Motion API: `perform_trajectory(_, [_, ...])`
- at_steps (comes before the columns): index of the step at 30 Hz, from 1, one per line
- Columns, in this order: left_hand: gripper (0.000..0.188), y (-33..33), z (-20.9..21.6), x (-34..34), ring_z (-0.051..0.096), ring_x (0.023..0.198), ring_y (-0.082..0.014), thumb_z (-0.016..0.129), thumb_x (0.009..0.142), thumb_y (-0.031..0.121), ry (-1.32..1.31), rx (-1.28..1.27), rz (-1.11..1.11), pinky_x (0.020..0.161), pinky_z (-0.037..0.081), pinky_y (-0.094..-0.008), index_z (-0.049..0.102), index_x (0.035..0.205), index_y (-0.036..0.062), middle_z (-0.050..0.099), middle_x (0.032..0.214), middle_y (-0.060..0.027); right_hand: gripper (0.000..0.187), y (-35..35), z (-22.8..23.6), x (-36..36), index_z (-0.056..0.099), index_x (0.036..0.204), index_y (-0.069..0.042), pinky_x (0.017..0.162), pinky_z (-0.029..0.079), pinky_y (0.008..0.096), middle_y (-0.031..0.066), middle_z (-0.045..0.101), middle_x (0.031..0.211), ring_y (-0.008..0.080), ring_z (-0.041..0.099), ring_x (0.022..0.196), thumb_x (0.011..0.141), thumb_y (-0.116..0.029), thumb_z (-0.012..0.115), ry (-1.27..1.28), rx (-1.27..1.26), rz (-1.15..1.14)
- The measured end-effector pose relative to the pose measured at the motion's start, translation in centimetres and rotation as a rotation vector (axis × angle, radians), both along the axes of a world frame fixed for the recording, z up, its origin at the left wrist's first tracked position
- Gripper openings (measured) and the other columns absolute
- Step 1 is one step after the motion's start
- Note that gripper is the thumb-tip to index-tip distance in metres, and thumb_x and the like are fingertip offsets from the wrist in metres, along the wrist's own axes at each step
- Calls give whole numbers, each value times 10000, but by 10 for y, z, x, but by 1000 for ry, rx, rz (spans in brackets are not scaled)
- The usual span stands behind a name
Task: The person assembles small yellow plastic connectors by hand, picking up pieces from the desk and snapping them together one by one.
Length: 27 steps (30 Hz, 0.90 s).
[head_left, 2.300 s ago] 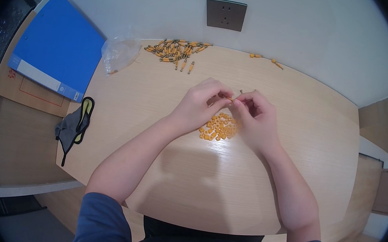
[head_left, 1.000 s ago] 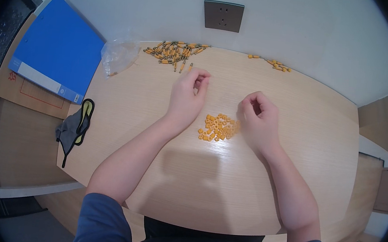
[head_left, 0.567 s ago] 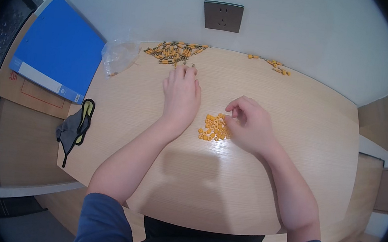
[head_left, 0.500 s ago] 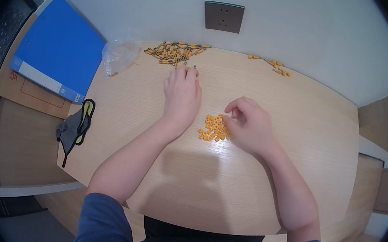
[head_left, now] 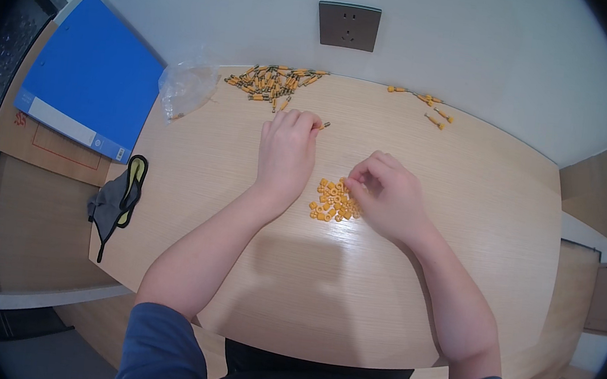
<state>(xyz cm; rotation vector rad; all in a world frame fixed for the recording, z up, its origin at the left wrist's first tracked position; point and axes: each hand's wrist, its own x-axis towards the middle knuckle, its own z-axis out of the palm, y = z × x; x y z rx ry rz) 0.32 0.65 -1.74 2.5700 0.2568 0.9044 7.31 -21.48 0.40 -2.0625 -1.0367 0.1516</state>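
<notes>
the left hand [head_left: 287, 151] is over the worktop [head_left: 478, 215], left of its middle and toward the far edge, knuckles up, with thumb and forefinger pinched on a slim piece [head_left: 326, 126] whose dark metal end sticks out to the right. the right hand [head_left: 389, 197] is at the right side of a cluster of short orange rings [head_left: 331, 203] near the middle of the worktop, its thumb and forefinger drawn together at the cluster's upper right; whether they grip a ring cannot be told. just beyond the left hand, a heap of slim orange-and-metal pieces [head_left: 274, 83] lies against the far edge, left of centre, with a clear plastic bag [head_left: 187, 90] beside it at the far left corner. a few ringed pieces [head_left: 438, 120] lie along the far edge toward the far right corner, well apart from the heap. a grey pouch with black trim [head_left: 111, 200] lies at the left edge, and a blue binder [head_left: 94, 71] is beside the far left corner.
</notes>
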Motion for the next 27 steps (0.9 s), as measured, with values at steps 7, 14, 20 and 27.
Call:
perform_trajectory(7, [158,-5,5,2,750,1044,-317,781,1037,18,-44,-81,-95,933,580,-445,743,1190,26,776,1073,-147,144,2,-9,-3,768,1099,-29,746,590,323,78,756,973,162,740,832,1081,-164,815,276,116,-103])
perform_trajectory(14, [162,-9,17,-2,734,1096,-157,765,1065,-35,105,-665,-412,941,626,-309,736,1221,-5,726,1151,-81,111,3,-6,8,756,1178,33,733,530,260,25,731,966,69,647,850,1104,-50,761,665,431,-191])
perform_trajectory(20, [142,-8,18,-3,728,1095,-163,748,1057,-72,114,-702,-501,946,625,-310,732,1190,-24,695,1181,-88,165,0,-5,10,748,1234,34,737,501,246,5,695,975,64,587,841,1091,-42,779,612,441,-120])
perform_trajectory(27, [162,-11,15,-4,726,1131,-157,729,1074,-77,137,-801,-537,996,646,-318,720,1226,-21,704,1187,-79,174,1,-9,10,751,1243,29,774,538,252,19,711,1015,76,616,909,1089,-46,783,652,457,-123])
